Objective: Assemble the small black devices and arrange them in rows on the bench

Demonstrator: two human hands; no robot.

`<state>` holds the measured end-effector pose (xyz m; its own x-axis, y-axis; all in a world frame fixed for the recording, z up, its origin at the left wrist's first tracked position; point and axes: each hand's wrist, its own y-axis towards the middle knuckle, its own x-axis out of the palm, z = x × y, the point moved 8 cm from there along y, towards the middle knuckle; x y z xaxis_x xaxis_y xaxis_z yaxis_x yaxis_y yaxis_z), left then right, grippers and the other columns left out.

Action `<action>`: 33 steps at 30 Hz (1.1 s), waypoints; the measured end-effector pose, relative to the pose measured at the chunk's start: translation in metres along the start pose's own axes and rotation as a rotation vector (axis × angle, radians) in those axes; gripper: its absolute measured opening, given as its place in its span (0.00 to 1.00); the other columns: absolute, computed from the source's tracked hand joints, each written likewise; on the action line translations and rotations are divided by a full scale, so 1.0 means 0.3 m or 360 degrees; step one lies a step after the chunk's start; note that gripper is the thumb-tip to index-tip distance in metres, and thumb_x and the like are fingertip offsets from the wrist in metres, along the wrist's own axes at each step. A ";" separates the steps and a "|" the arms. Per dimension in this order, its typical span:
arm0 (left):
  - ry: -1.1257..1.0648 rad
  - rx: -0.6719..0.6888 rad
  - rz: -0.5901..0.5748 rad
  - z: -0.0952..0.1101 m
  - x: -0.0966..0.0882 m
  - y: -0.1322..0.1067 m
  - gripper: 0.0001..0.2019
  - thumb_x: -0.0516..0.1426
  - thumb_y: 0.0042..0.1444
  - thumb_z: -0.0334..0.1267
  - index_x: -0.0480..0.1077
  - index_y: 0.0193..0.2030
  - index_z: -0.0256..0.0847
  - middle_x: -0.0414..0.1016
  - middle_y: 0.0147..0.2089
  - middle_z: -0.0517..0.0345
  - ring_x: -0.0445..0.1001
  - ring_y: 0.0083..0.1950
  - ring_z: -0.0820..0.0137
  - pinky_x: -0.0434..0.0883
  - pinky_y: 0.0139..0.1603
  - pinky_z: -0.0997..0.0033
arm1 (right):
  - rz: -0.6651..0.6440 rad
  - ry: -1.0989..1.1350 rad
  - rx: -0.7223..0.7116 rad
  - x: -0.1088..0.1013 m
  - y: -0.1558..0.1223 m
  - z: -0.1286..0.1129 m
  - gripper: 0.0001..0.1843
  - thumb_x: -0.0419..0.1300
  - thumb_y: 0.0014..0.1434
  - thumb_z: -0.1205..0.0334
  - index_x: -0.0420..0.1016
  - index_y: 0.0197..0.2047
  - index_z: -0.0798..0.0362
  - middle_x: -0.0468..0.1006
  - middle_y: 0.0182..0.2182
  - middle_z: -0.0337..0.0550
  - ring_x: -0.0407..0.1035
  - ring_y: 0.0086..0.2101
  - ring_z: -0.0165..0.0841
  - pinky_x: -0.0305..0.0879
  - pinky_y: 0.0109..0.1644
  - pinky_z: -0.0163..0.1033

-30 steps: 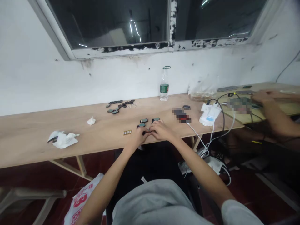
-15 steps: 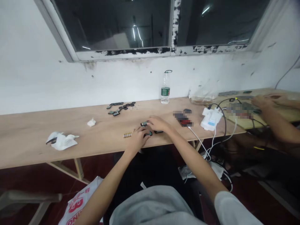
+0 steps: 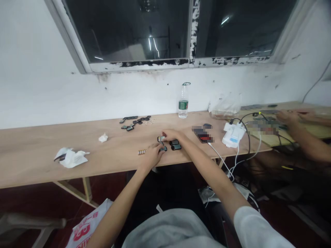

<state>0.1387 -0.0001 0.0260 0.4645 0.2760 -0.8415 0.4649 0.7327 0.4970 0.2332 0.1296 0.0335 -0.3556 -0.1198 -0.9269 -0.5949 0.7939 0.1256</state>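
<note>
My right hand [image 3: 171,135] is closed, its fingers pinching a small black case with a grey panel [image 3: 160,139] just above the bench. Close by on the left, my left hand [image 3: 152,153] has its fingers bent over another small black case [image 3: 163,148], thumb against its near side. Part of that case is hidden under the fingers. A row of small cylindrical batteries [image 3: 141,152] lies left of my left hand. Two more black cases with grey panels [image 3: 176,147] lie beside each other below my right wrist.
Several black cases [image 3: 130,128] and small white pieces [image 3: 149,122] lie towards the wall. Crumpled tissues [image 3: 74,158], a water bottle [image 3: 183,106], a phone [image 3: 201,135] and a white power strip [image 3: 234,134] with cables stand on the bench [image 3: 113,155]. Another person's arm [image 3: 302,132] works at right.
The view has shifted slightly upward. My right hand has drawn in its fingers around its case, and the two cases under my right wrist show more fully.
</note>
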 end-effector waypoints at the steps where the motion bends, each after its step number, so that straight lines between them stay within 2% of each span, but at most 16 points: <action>1: -0.0031 0.0019 -0.0002 0.003 0.002 0.000 0.07 0.58 0.64 0.35 0.75 0.47 0.42 0.77 0.52 0.48 0.74 0.55 0.57 0.70 0.58 0.56 | 0.0052 0.0063 -0.0021 -0.008 -0.004 0.003 0.14 0.69 0.52 0.63 0.76 0.42 0.55 0.81 0.36 0.43 0.70 0.31 0.31 0.60 0.33 0.32; 4: -0.0142 0.0060 -0.0018 0.013 0.010 0.002 0.08 0.57 0.64 0.35 0.75 0.47 0.42 0.76 0.53 0.48 0.74 0.55 0.57 0.70 0.59 0.56 | 0.0257 0.0335 -0.0086 -0.050 -0.031 0.000 0.09 0.67 0.53 0.66 0.76 0.38 0.56 0.81 0.34 0.42 0.71 0.33 0.31 0.64 0.37 0.32; 7: -0.0230 0.0053 -0.0028 0.024 0.013 0.004 0.07 0.57 0.64 0.35 0.75 0.47 0.43 0.76 0.52 0.49 0.75 0.54 0.58 0.71 0.58 0.55 | 0.0517 0.0656 -0.0040 -0.105 -0.089 0.009 0.06 0.65 0.54 0.65 0.77 0.37 0.57 0.81 0.33 0.43 0.72 0.34 0.32 0.67 0.40 0.34; 10: -0.0301 0.0061 0.0007 0.036 -0.001 0.004 0.08 0.59 0.63 0.37 0.75 0.47 0.43 0.76 0.53 0.50 0.75 0.54 0.58 0.71 0.58 0.55 | 0.0689 0.0982 0.0066 -0.134 -0.174 0.019 0.07 0.65 0.54 0.62 0.76 0.35 0.57 0.81 0.32 0.45 0.73 0.32 0.33 0.70 0.38 0.37; 13: -0.0395 0.0002 0.0117 0.026 -0.038 0.002 0.12 0.61 0.62 0.42 0.73 0.51 0.44 0.75 0.53 0.52 0.75 0.54 0.59 0.72 0.57 0.57 | 0.0758 0.1267 0.0062 -0.134 -0.261 0.002 0.10 0.66 0.54 0.59 0.74 0.37 0.56 0.80 0.34 0.46 0.75 0.32 0.33 0.73 0.37 0.38; 16: -0.0440 -0.0050 0.0330 0.004 -0.096 -0.002 0.12 0.61 0.62 0.44 0.74 0.50 0.44 0.75 0.51 0.52 0.76 0.52 0.61 0.73 0.56 0.60 | 0.0737 0.1372 0.0098 -0.107 -0.327 -0.023 0.12 0.67 0.53 0.56 0.73 0.36 0.55 0.80 0.33 0.45 0.76 0.32 0.34 0.74 0.37 0.39; 18: -0.0467 0.0026 0.0467 0.006 -0.134 -0.005 0.09 0.60 0.63 0.43 0.77 0.45 0.43 0.75 0.49 0.51 0.77 0.50 0.62 0.74 0.54 0.62 | 0.0684 0.1425 0.0084 -0.085 -0.352 -0.047 0.14 0.68 0.53 0.54 0.73 0.36 0.54 0.80 0.33 0.45 0.76 0.32 0.35 0.74 0.37 0.39; 20: -0.0497 0.0124 0.0510 0.014 -0.157 -0.006 0.09 0.59 0.63 0.43 0.79 0.41 0.43 0.77 0.48 0.51 0.78 0.48 0.63 0.76 0.52 0.63 | 0.0625 0.1469 0.0058 -0.068 -0.367 -0.072 0.16 0.69 0.52 0.51 0.73 0.37 0.53 0.81 0.33 0.44 0.77 0.32 0.35 0.74 0.36 0.39; 28: -0.0462 0.0246 0.0206 0.018 -0.156 -0.005 0.11 0.57 0.65 0.43 0.80 0.44 0.43 0.80 0.51 0.51 0.81 0.47 0.62 0.78 0.50 0.63 | 0.0551 0.1463 -0.0021 -0.073 -0.391 -0.140 0.16 0.69 0.54 0.51 0.74 0.37 0.54 0.80 0.30 0.43 0.75 0.30 0.34 0.72 0.34 0.37; 33: -0.0422 0.0333 0.0140 0.022 -0.156 -0.014 0.13 0.56 0.66 0.44 0.80 0.45 0.42 0.79 0.53 0.48 0.81 0.46 0.62 0.79 0.49 0.64 | 0.0551 0.1429 -0.0047 -0.068 -0.391 -0.150 0.15 0.69 0.55 0.52 0.74 0.37 0.54 0.81 0.32 0.45 0.77 0.33 0.35 0.72 0.36 0.37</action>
<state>0.1201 -0.0202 0.0647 0.6765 0.1414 -0.7227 0.5460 0.5621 0.6212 0.2778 0.0121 0.0536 -0.9267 -0.3029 -0.2223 -0.3669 0.8572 0.3614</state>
